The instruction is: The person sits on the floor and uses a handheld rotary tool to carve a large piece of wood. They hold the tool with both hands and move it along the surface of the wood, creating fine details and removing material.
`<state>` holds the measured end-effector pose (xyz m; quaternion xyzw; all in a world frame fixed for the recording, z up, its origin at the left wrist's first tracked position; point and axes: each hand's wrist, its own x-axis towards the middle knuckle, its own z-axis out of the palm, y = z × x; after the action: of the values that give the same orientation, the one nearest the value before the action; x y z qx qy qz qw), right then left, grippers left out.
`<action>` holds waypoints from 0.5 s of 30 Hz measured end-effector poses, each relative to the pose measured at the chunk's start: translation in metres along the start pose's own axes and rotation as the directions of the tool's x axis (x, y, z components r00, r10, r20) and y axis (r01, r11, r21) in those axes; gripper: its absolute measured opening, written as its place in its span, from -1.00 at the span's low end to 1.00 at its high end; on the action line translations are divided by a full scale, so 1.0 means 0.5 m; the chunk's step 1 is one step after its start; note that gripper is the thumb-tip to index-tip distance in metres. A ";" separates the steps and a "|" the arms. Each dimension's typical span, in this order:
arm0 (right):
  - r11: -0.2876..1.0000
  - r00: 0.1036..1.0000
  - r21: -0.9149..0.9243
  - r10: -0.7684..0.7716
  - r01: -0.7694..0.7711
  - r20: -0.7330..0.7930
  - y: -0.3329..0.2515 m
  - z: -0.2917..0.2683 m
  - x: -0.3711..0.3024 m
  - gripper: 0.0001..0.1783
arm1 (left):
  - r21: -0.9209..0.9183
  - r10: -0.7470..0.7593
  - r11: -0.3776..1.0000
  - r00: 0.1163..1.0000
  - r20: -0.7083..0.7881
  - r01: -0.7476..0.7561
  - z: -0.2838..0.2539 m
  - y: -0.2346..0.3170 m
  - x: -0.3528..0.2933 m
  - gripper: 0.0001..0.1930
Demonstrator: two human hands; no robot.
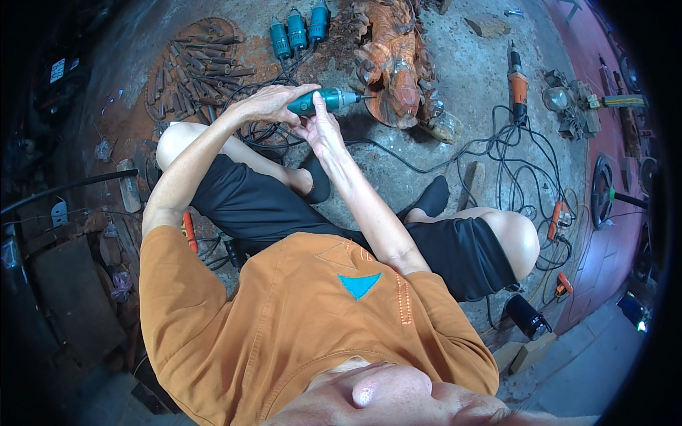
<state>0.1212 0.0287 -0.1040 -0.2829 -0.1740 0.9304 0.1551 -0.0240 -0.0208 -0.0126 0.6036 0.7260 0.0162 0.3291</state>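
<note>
Between my two hands is a teal die grinder [323, 101], lying nearly level with its thin bit pointing right. My left hand [270, 104] is closed over its rear end. From below, my right hand [323, 133] grips its middle, the thumb pressed along the body and the fingers partly hidden beneath. The bit's tip ends at the lower left edge of a reddish-brown carved wood piece [394, 67] on the floor; whether it touches the wood I cannot tell.
Several rusty rod-like tools [199, 74] lie piled at far left. Nearby stand three teal power tools [298, 30]. An orange and black grinder [519, 89] lies at right, above tangled black cables [508, 153]. A wooden block [474, 184] is near my right foot.
</note>
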 end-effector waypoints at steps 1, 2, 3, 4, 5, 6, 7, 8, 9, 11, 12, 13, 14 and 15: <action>1.000 1.000 -0.001 0.001 -0.001 0.003 -0.002 0.000 0.000 -0.30 | -0.002 -0.001 1.000 1.000 -0.001 0.001 -0.001 0.001 0.000 -0.01; 1.000 1.000 -0.006 0.000 0.000 0.007 -0.002 -0.001 0.001 -0.30 | -0.012 -0.002 1.000 1.000 0.001 0.002 -0.001 0.001 0.000 -0.01; 1.000 1.000 -0.010 -0.002 0.002 0.011 -0.002 -0.003 0.003 -0.30 | -0.022 -0.003 1.000 1.000 0.004 0.003 -0.002 0.001 0.000 -0.01; 1.000 1.000 -0.015 -0.003 0.004 0.014 -0.002 -0.004 0.004 -0.31 | -0.032 -0.004 0.999 1.000 0.007 0.004 -0.002 0.002 0.000 -0.01; 1.000 1.000 -0.026 -0.004 0.004 0.011 -0.001 -0.005 0.005 -0.30 | -0.029 -0.004 1.000 1.000 0.010 0.004 -0.003 0.003 0.000 -0.01; 0.999 1.000 -0.037 -0.005 0.005 0.008 0.000 -0.006 0.006 -0.29 | -0.025 -0.004 1.000 1.000 0.012 0.004 -0.004 0.005 0.000 -0.02; 0.999 1.000 -0.048 -0.006 0.006 0.005 0.000 -0.007 0.008 -0.29 | -0.021 -0.004 1.000 1.000 0.015 0.004 -0.005 0.007 0.001 -0.02; 0.999 1.000 -0.049 -0.001 0.002 0.008 0.000 -0.006 0.009 -0.29 | -0.026 0.000 1.000 1.000 0.009 0.000 -0.004 0.005 0.001 -0.03; 0.999 1.000 -0.051 0.003 -0.003 0.011 -0.001 -0.006 0.010 -0.29 | -0.031 0.004 1.000 1.000 0.004 -0.004 -0.002 0.001 0.002 -0.03; 0.998 1.000 -0.060 0.009 -0.007 0.024 -0.005 -0.004 0.013 -0.28 | -0.042 0.017 0.999 1.000 -0.023 -0.018 0.003 -0.011 0.006 -0.04; 0.998 0.999 -0.068 0.010 -0.008 0.034 -0.010 -0.004 0.014 -0.28 | -0.048 0.026 0.998 0.999 -0.044 -0.029 0.007 -0.018 0.010 -0.05; 0.997 0.999 -0.076 0.012 -0.008 0.045 -0.014 -0.002 0.014 -0.27 | -0.054 0.035 0.998 0.997 -0.065 -0.039 0.011 -0.026 0.013 -0.05; 0.997 0.999 -0.070 0.017 -0.014 0.034 -0.018 -0.004 0.014 -0.29 | -0.068 0.020 0.997 0.999 -0.049 -0.024 0.009 -0.022 0.015 -0.05; 0.998 1.000 -0.063 0.022 -0.020 0.023 -0.021 -0.006 0.014 -0.30 | -0.082 0.005 0.997 0.999 -0.033 -0.008 0.006 -0.019 0.019 -0.06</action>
<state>0.1194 0.0417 -0.1054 -0.2786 -0.2021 0.9292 0.1343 -0.0312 -0.0162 -0.0231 0.5917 0.7280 0.0570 0.3415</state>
